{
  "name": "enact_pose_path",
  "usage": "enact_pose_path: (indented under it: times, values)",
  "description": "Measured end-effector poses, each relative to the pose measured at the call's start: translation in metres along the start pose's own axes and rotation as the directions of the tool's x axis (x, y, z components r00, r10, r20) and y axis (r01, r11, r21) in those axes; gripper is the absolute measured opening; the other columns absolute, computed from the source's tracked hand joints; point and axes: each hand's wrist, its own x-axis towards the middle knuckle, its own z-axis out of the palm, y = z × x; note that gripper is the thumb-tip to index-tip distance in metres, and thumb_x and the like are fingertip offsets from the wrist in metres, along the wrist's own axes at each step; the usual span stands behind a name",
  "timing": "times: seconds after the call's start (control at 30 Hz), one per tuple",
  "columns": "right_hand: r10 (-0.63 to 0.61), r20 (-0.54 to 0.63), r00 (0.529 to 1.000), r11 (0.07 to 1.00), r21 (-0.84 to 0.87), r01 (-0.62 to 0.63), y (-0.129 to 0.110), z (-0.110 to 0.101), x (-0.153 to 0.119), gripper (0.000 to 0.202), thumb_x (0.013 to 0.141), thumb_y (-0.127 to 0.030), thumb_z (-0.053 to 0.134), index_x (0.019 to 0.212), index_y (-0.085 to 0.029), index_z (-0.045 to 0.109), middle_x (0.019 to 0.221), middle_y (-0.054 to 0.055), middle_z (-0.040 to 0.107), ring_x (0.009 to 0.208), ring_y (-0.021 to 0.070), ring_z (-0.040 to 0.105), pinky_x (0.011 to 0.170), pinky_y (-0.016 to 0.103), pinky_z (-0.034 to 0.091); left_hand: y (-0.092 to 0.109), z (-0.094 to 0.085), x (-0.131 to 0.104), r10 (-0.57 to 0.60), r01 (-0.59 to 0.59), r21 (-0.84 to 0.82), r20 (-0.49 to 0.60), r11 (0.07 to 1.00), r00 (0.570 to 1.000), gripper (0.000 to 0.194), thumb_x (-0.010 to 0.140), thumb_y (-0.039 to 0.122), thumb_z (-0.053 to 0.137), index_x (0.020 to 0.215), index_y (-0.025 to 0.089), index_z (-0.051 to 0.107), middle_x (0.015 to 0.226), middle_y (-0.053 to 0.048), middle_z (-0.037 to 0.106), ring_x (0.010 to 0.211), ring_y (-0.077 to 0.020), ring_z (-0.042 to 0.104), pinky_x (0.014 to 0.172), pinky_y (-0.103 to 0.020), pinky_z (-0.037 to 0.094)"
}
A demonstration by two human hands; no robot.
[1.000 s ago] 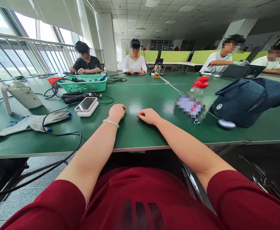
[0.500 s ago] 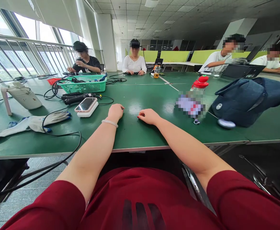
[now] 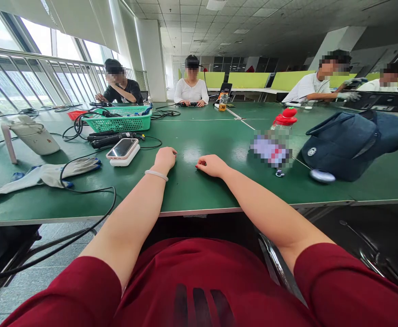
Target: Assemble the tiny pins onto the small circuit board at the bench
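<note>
Left hand: curled in loosely, so pretty narrow, resting on the green counter. Couldn't tell if anything was tucked inside. A pale bracelet was on that wrist.
Right hand: also curled narrow on the counter, a short gap from the left hand (red nail polish on show, nice). Its palm was hidden, so I couldn't tell if it held anything.
Phone: lay on top of a white block, near the left hand, on its outer side.
Gloves: white and blue, farther left, with a black cable running across.
Green basket: beyond the phone, with stuff inside.
Backpack: dark blue, well right of the right hand, near a red-topped bottle.
People: 4 around the far side.
</note>
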Motion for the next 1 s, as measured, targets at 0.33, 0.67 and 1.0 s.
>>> enact_pose_path:
  times: [0.33,0.67,1.0]
  values:
    - [0.002,0.012,1.0,1.0,0.009,-0.002,0.0003,-0.0008,-0.0004,0.02,0.087,-0.035,0.054,0.085,-0.02,0.067,0.087,0.003,0.068,0.078,0.0141,0.057,0.065,0.024,0.038,-0.0006,0.0026,0.002,-0.02,0.02,0.022,0.0,1.0,1.0,0.033,0.087,0.019,0.05,0.115,0.018,0.068,0.117,-0.008,0.068,0.106,-0.0229,0.062,0.093,-0.03,0.047]
    - [0.021,0.028,0.999,1.0,0.014,-0.021,-0.0036,-0.0038,-0.0023,0.018,0.087,-0.034,0.055,0.085,-0.02,0.067,0.087,0.003,0.068,0.077,0.0138,0.057,0.064,0.024,0.037,0.001,-0.0007,0.0001,-0.016,0.016,0.009,0.03,1.0,0.999,0.03,0.086,0.021,0.052,0.111,0.019,0.07,0.11,-0.008,0.07,0.103,-0.0233,0.063,0.089,-0.03,0.049]
    - [0.004,0.021,1.0,1.0,0.016,-0.005,-0.001,-0.0012,-0.0008,0.019,0.087,-0.034,0.055,0.084,-0.02,0.067,0.086,0.003,0.068,0.076,0.0137,0.057,0.064,0.024,0.037,-0.0028,0.0045,0.0036,-0.032,0.032,-0.024,0.013,0.999,0.999,0.027,0.083,0.022,0.056,0.104,0.022,0.071,0.098,-0.007,0.072,0.091,-0.0213,0.064,0.082,-0.029,0.05]
